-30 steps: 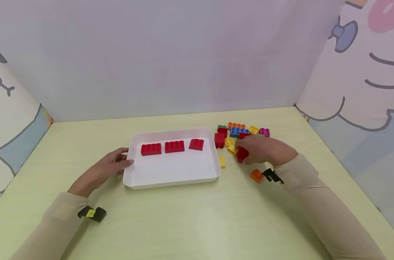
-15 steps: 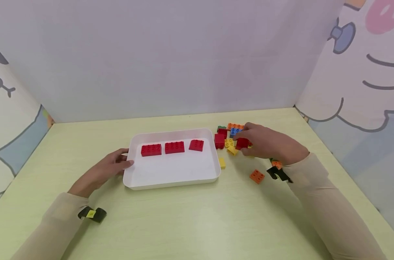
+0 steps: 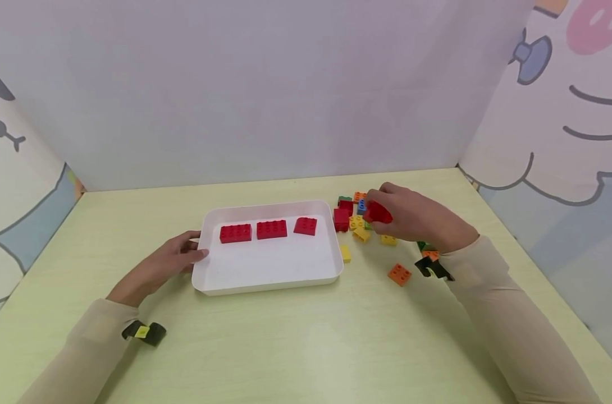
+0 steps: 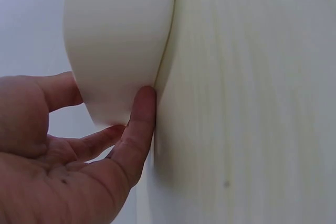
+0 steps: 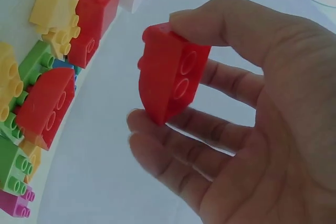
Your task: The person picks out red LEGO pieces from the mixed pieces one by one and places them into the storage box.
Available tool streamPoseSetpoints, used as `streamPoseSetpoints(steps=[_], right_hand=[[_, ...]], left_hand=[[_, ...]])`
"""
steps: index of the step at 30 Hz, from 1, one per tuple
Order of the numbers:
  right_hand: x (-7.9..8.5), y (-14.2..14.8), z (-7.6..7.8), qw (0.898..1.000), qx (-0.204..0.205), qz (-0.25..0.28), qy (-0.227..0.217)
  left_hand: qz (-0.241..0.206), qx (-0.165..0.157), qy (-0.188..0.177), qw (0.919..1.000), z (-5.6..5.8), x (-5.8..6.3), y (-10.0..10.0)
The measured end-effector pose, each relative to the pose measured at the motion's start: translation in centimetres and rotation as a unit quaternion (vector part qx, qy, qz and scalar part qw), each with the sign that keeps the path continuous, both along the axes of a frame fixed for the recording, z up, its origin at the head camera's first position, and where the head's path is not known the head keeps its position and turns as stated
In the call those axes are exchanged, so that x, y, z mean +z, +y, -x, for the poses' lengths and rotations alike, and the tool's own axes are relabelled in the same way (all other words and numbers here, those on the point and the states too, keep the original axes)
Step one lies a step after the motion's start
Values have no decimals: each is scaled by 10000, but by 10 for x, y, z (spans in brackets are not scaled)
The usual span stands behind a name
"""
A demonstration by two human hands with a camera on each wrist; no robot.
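Head view, right hand (image 3: 416, 217) pinching red brick (image 3: 379, 212), left hand (image 3: 168, 259) apparently gripping white tray (image 3: 268, 261)

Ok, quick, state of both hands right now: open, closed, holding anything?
Left hand: gripping the left end of the white rectangular plastic tray.
Right hand: holding a red plastic toy brick with a curved side, in the air.

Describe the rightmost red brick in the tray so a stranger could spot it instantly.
Find the white tray on the table, its left end gripped by the left hand. Inside, three red bricks lie in a row. The right-end brick is the one: clearly shorter than the other two.
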State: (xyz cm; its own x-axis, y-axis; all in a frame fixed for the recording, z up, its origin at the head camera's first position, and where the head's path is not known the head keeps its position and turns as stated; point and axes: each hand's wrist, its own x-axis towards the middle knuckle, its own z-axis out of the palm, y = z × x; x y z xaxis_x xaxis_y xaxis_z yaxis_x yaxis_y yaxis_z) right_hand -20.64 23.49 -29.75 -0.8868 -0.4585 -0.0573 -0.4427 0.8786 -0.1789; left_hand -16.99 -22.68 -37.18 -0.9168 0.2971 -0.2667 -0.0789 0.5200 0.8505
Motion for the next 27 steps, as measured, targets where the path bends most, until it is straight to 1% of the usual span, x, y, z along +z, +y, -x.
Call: streamPoseSetpoints(steps=[3, 11, 19, 27], right_hand=[[-2, -1, 2, 10000, 67, 67, 7], [-8, -5, 4, 9992, 266, 67, 289], [-9, -10, 3, 9968, 459, 376, 538], [-6, -14, 2, 9966, 422, 562, 438]], left_hand=[[7, 0, -9, 10000, 0, 1, 0], [-20, 28, -31, 10000, 0, 1, 0], [10, 29, -15, 10000, -1, 1, 1], [-40, 10, 56, 10000, -1, 1, 1]])
